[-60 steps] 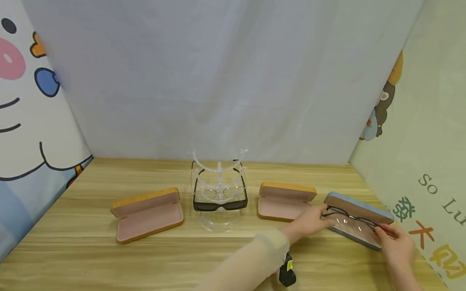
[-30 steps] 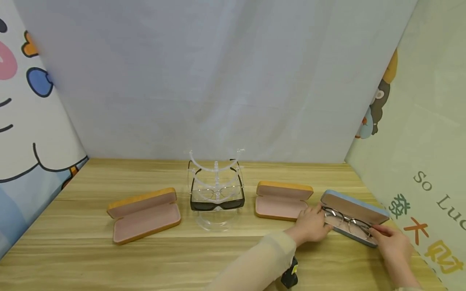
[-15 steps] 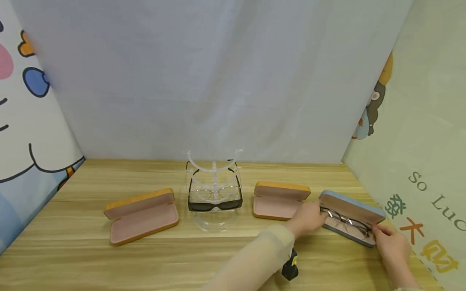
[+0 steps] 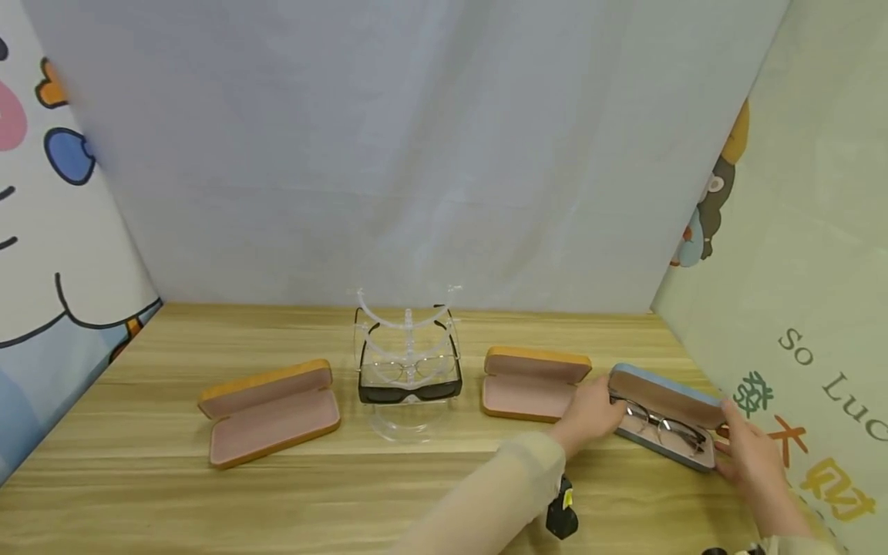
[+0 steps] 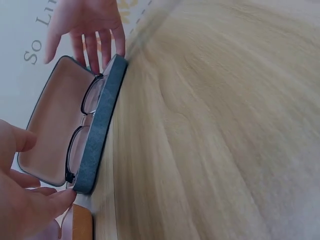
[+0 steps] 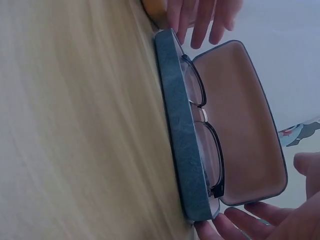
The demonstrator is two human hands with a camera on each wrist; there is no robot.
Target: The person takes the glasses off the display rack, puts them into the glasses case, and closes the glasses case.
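Note:
A pair of dark half-rim glasses lies in an open blue glasses case with a pinkish lining; its lid stands raised. My left hand is at the case's left end. In the left wrist view, its fingers lie along that end and its thumb is near the lid's lining. My right hand is at the opposite end, fingers extended and thumb apart, as the right wrist view shows. Neither hand grips the glasses.
A clear display stand holds black sunglasses and thin-rimmed glasses. Open orange cases stand on either side, one at left and one at right, close to my left hand. A patterned cloth wall borders the right side.
The glasses, held by both hands over the blue case, have been lowered into it. My right hand has let go of them and spread its fingers at the case's right end.

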